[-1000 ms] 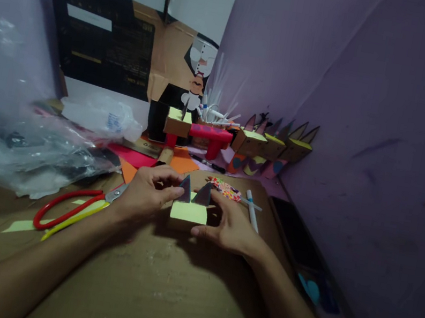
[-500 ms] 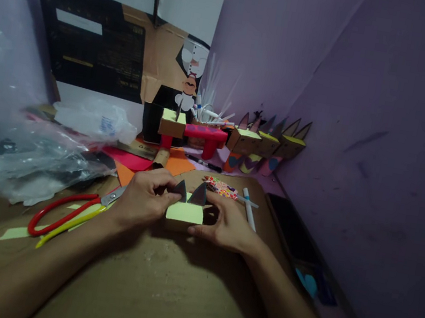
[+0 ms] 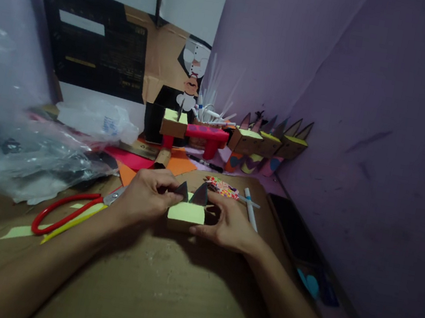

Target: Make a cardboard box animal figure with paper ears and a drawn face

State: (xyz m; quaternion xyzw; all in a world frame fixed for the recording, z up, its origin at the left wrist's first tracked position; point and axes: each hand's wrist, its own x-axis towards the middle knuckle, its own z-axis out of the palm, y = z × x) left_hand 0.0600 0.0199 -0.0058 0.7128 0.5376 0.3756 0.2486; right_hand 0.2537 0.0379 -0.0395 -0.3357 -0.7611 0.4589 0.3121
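Between my two hands is a small cardboard box (image 3: 186,214) with a pale yellow-green paper top and two dark pointed ears (image 3: 200,195) standing up at its back. My left hand (image 3: 152,192) pinches the left ear between thumb and fingers. Around the right side of the box, my right hand (image 3: 228,221) is closed, its thumb at the lower front edge and its fingers near the right ear. Red-and-yellow-handled scissors (image 3: 65,210) lie beside my left forearm, partly covered by it.
Behind stand several eared cardboard box figures (image 3: 246,142) and a red tube piece (image 3: 206,134). Clear plastic bags (image 3: 36,140) crowd the left. A white marker (image 3: 250,210), patterned paper (image 3: 223,188) and a dark phone-like slab (image 3: 293,228) lie to the right.
The whole view has shifted very slightly. Both hands keep the same hold on the eared box.
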